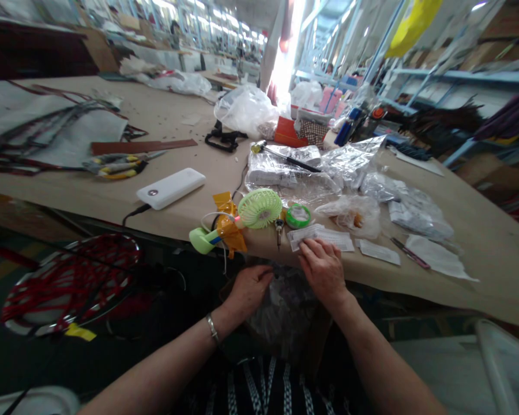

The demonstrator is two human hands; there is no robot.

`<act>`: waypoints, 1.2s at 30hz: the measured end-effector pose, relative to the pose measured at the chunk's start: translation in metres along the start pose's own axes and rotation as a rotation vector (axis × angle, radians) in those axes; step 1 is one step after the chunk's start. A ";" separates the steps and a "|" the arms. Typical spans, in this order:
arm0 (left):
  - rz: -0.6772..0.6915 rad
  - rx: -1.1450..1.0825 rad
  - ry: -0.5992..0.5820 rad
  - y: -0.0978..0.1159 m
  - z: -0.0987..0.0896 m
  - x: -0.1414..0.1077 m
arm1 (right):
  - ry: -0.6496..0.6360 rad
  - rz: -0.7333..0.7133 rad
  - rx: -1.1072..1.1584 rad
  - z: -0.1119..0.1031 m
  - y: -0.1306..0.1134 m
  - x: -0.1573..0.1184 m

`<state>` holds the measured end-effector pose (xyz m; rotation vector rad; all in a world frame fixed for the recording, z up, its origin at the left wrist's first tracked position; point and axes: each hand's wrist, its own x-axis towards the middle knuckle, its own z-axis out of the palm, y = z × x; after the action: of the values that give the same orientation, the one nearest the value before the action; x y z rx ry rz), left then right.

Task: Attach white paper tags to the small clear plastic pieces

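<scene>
My right hand (pixel 323 270) rests at the table's front edge, its fingertips on white printed paper slips (pixel 335 237). Just past the edge, over a clear plastic bag (pixel 281 311) below, my left hand (pixel 249 291) has thumb and fingers pinched together; what they hold, if anything, is too small to make out. A green mini fan (pixel 260 208) with orange tape lies on the table ahead of my left hand. Between the fan and the slips are a small pointed tool (pixel 279 227) and a green tape roll (pixel 298 215).
A white power bank (pixel 171 188) and yellow-handled pliers (pixel 120 166) lie left. Plastic-wrapped packs (pixel 281 164) sit behind the fan. A pen-like cutter (pixel 410 252) lies right. A red-corded round stool (pixel 73 282) stands below left.
</scene>
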<state>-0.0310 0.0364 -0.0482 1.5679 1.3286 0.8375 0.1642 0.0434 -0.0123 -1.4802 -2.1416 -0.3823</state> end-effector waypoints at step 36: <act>-0.517 -1.281 -0.453 0.062 0.037 0.003 | 0.277 -0.091 0.362 -0.012 0.006 -0.025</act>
<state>0.0264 0.0299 -0.0045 0.3225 0.5400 0.6848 0.1801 0.0201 -0.0166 -1.0649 -1.9363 -0.2028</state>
